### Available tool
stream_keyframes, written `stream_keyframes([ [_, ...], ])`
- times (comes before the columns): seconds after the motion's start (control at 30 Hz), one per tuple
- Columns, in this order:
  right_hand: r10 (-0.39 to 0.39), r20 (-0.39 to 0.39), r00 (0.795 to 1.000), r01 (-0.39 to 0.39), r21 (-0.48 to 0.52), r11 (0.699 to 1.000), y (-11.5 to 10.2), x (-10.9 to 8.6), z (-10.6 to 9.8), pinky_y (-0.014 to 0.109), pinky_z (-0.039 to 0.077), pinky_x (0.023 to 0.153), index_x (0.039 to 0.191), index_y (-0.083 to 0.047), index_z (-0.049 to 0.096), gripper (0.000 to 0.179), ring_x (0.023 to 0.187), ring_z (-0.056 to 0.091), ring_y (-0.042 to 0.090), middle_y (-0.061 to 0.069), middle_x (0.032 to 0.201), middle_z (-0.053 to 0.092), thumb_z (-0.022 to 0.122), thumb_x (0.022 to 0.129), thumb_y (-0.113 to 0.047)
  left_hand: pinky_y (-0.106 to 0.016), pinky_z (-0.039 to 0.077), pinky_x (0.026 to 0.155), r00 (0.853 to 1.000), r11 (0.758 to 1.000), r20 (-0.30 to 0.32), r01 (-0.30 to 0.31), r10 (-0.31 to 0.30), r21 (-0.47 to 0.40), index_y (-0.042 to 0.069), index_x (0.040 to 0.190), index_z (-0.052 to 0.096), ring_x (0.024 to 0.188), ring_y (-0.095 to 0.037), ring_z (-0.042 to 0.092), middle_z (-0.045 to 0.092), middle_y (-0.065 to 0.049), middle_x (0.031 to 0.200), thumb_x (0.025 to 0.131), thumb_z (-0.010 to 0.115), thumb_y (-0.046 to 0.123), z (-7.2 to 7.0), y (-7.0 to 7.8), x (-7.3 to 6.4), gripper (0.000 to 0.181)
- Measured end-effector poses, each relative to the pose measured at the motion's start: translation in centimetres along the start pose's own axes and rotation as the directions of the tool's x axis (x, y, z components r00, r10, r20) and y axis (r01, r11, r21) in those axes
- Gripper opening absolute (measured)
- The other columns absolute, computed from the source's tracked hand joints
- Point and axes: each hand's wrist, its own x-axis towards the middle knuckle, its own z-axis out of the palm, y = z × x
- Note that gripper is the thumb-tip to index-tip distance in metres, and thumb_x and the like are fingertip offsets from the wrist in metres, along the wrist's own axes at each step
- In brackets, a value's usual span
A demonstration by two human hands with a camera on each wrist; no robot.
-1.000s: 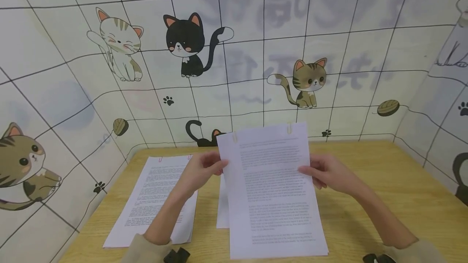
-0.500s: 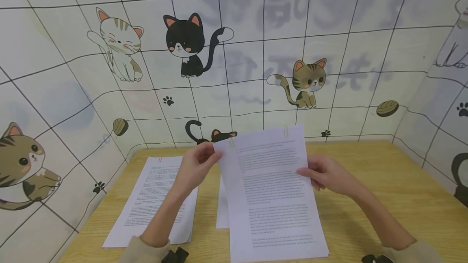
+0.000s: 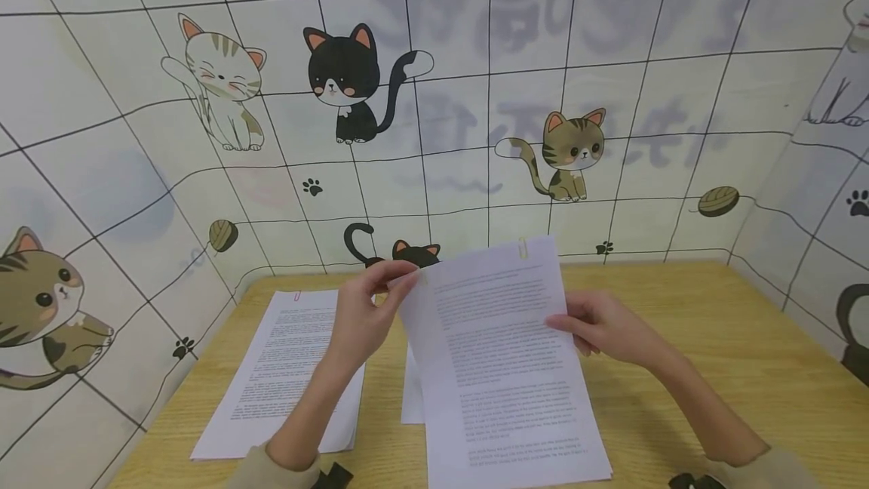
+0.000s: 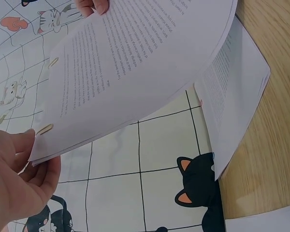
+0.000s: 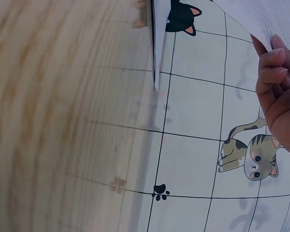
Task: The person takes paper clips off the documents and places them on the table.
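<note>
A few clipped sheets of printed paper stand tilted up above the table in the head view. My left hand pinches their upper left corner between thumb and fingers. A yellow paper clip sits right beside that thumb in the left wrist view. Another yellow paper clip is on the top edge, towards the right. Along the right edge, my right hand pinches the sheets with its thumb in front. In the right wrist view only a corner of the held paper shows above the fingers.
Left on the wooden table lies a stack of printed paper with a red paper clip; my left arm partly covers it. Another white sheet peeks out behind the held paper. A wall covering with cat drawings encloses the table.
My left hand has slid up the left edge to the top corner, now partly covering the left clip. The paper's top has tilted and shifted slightly left; my right hand moved slightly left with it.
</note>
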Motion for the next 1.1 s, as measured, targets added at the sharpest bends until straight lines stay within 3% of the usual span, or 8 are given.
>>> stream_keyframes([
  [0.23, 0.004, 0.004, 1.000, -0.004, -0.006, 1.000, -0.27, 0.00, 0.19, 0.020, 0.031, 0.040, 0.117, -0.003, 0.066, 0.018, 0.048, 0.045, 0.006, -0.001, 0.068, 0.063, 0.060, 0.102, -0.009, -0.023, 0.049, 0.070, 0.998, 0.997, -0.032, -0.061, 0.062, 0.039, 0.008, 0.096, 0.076, 0.078, -0.012, 0.063, 0.073, 0.003, 0.089, 0.090, 0.077, 0.010, 0.37, -0.06, -0.18, 0.007],
  [0.43, 0.017, 0.006, 1.000, -0.017, -0.012, 1.000, -0.17, -0.04, 0.28, 0.021, 0.032, 0.041, 0.117, -0.003, 0.066, 0.018, 0.049, 0.046, 0.007, -0.002, 0.071, 0.065, 0.060, 0.102, -0.009, -0.021, 0.049, 0.068, 0.997, 0.997, -0.036, -0.065, 0.066, 0.031, 0.003, 0.092, 0.075, 0.075, -0.013, 0.066, 0.074, 0.000, 0.085, 0.088, 0.078, 0.007, 0.50, 0.07, -0.27, 0.006],
  [0.8, 0.055, 0.001, 0.999, -0.055, -0.017, 0.998, -0.35, -0.14, 0.20, 0.020, 0.030, 0.041, 0.117, -0.003, 0.066, 0.018, 0.049, 0.046, 0.006, -0.002, 0.074, 0.066, 0.061, 0.102, -0.011, -0.018, 0.046, 0.063, 0.996, 0.999, -0.091, 0.005, -0.008, -0.034, 0.002, 0.089, 0.076, 0.070, -0.014, 0.062, 0.073, 0.000, 0.082, 0.087, 0.079, 0.005, 0.78, 0.21, -0.34, 0.005],
  [1.1, 0.052, 0.005, 0.999, -0.052, -0.026, 0.998, -0.44, -0.12, 0.29, 0.019, 0.030, 0.042, 0.117, -0.003, 0.066, 0.018, 0.049, 0.045, 0.005, -0.003, 0.071, 0.064, 0.061, 0.102, -0.011, -0.017, 0.046, 0.064, 0.983, 0.996, -0.170, 0.059, -0.070, -0.069, 0.003, 0.091, 0.076, 0.070, -0.014, 0.061, 0.073, -0.003, 0.082, 0.089, 0.078, 0.008, 1.00, 0.11, -0.46, 0.006],
])
